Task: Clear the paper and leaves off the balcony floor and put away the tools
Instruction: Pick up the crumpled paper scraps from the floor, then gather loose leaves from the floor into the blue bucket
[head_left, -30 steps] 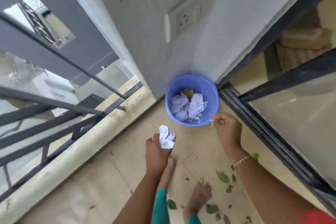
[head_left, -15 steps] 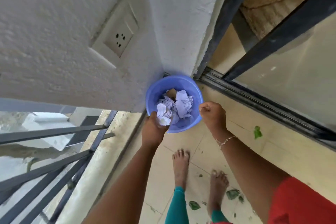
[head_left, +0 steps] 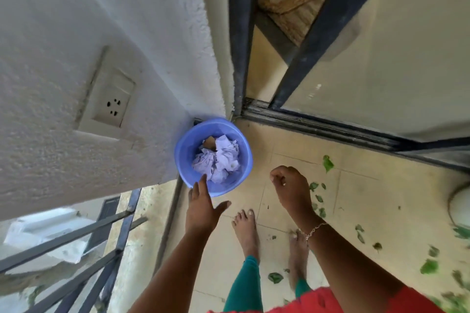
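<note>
Left grip (head_left: 203,207): fingers straight and spread, holding nothing, fingertips over the near rim of the bucket (head_left: 183,160). Right grip (head_left: 292,187): fingers curled into a loose fist, nothing seen in it, above the floor (head_left: 284,145) just right of the bucket; a bracelet (head_left: 314,229) circles its wrist. Bucket: blue, upright, in the floor's far corner, where the wall (head_left: 76,20) meets the door track (head_left: 318,124). Paper (head_left: 218,160): crumpled, inside the bucket. Leaves (head_left: 328,163): green, scattered over the floor toward its right edge, some beside the bare feet (head_left: 245,229). Socket (head_left: 112,107): set in the wall. Railing (head_left: 76,249): along the floor's left edge.
</note>
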The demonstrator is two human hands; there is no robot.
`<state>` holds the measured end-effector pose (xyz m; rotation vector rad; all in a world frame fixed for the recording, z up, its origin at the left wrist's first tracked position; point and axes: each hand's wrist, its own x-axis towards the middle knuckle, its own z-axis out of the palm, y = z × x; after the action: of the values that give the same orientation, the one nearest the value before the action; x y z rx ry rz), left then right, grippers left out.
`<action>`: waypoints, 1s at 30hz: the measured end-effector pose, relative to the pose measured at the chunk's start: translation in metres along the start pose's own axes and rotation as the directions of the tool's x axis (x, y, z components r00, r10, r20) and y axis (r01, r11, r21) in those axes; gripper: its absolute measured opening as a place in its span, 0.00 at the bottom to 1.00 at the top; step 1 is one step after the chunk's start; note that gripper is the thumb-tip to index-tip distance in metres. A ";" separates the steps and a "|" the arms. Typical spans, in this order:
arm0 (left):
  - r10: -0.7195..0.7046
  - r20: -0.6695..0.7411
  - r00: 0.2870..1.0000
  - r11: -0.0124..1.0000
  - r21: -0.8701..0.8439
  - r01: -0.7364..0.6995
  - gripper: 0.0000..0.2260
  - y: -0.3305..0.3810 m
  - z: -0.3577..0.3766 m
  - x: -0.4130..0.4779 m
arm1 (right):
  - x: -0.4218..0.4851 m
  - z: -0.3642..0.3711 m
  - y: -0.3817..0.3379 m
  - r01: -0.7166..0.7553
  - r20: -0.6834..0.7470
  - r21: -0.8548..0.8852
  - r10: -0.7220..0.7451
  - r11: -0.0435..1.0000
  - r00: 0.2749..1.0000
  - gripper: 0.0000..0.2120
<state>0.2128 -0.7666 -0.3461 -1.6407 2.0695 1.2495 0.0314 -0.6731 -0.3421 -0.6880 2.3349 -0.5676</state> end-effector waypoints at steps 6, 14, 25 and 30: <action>0.120 0.113 0.986 0.950 0.275 -0.147 0.56 0.017 0.008 -0.058 | -0.078 -0.038 0.024 -0.130 -0.090 -0.072 0.124 0.989 0.988 0.09; 0.259 0.342 0.903 0.754 0.512 -0.410 0.53 0.059 0.015 -0.123 | -0.207 -0.074 0.077 -0.337 -0.179 -0.005 0.331 0.941 0.927 0.16; 0.347 0.664 0.663 0.233 0.623 -0.746 0.68 0.109 0.060 -0.289 | -0.466 -0.094 0.127 -0.638 -0.326 0.209 0.668 0.741 0.669 0.24; 0.385 0.768 0.513 -0.014 0.560 -0.828 0.71 0.127 0.089 -0.379 | -0.583 -0.089 0.139 -0.736 -0.373 0.378 0.821 0.561 0.433 0.23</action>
<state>0.2064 -0.4379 -0.1017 0.2300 2.4503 0.1556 0.3130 -0.1972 -0.0947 0.7793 2.6818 -0.5035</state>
